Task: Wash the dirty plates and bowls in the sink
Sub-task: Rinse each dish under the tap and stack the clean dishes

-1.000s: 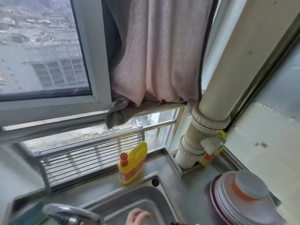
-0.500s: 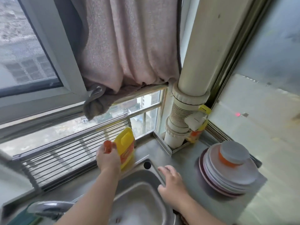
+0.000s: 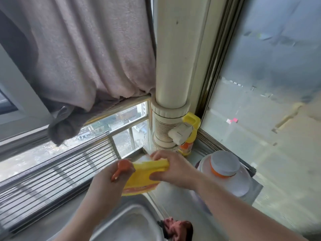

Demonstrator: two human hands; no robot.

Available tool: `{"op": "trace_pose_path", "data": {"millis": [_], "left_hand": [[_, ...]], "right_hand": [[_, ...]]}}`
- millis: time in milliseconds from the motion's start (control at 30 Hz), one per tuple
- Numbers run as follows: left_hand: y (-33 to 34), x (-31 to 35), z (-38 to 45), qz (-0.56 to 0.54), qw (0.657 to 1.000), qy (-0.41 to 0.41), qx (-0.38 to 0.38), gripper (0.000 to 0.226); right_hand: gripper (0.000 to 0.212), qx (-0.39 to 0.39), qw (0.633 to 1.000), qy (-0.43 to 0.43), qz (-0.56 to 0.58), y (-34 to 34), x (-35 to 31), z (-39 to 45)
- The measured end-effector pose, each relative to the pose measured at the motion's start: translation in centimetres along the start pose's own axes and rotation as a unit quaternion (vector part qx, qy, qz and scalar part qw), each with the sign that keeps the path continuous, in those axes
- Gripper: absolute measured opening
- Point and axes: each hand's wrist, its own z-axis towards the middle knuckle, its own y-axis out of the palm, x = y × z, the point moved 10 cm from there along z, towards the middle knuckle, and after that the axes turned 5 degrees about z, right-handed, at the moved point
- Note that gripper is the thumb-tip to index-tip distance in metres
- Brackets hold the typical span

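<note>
Yellow dish soap bottle [image 3: 144, 176] is held over the sink [image 3: 128, 223]: left hand [image 3: 111, 180] grabbing its orange cap [image 3: 122, 168], right hand [image 3: 172, 169] wrapped round the body. Stacked plates [image 3: 241, 185] sit on the counter [image 3: 182, 202].

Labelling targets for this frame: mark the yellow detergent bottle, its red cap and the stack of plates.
yellow detergent bottle [image 3: 144, 176]: head view, on the yellow body between the two hands.
red cap [image 3: 123, 166]: head view, on the cap's rounded top.
stack of plates [image 3: 241, 184]: head view, on the top plate's bare surface beside the upturned bowl.
</note>
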Motion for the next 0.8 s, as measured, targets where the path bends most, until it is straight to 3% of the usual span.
{"op": "trace_pose_path", "data": {"millis": [133, 233, 333, 433, 567, 667, 800], "left_hand": [[5.4, 7.9, -0.1, 0.051, 0.993, 0.098, -0.033, 0.016], [10.9, 12.6, 1.1, 0.031, 0.987, 0.152, -0.039, 0.033], [17.0, 15.6, 3.0, -0.023, 0.985, 0.158, -0.066, 0.056], [23.2, 18.1, 5.8, -0.004, 0.981, 0.176, -0.084, 0.060], [29.5, 19.2, 10.7, -0.006, 0.984, 0.131, -0.120, 0.053], [32.0, 18.2, 12.9, -0.095, 0.982, 0.066, -0.151, 0.030], [34.8, 15.1, 15.1, -0.127, 0.976, -0.005, -0.178, 0.026]], "right_hand": [[0.034, 0.017, 1.000, -0.011, 0.012, -8.2, 1.2, -2.7], [0.033, 0.060, 0.997, 0.000, 0.052, -16.6, 3.4, -4.9], [0.036, 0.148, 0.986, 0.007, 0.072, -25.9, 5.7, -6.9], [0.046, 0.232, 0.963, -0.010, 0.138, -32.6, 8.6, -7.8], [0.045, 0.301, 0.922, 0.002, 0.241, -35.2, 13.9, -6.0], [0.048, 0.323, 0.893, 0.047, 0.309, -34.3, 18.4, -3.9], [0.077, 0.300, 0.894, 0.112, 0.312, -32.0, 22.6, -2.1]]}}
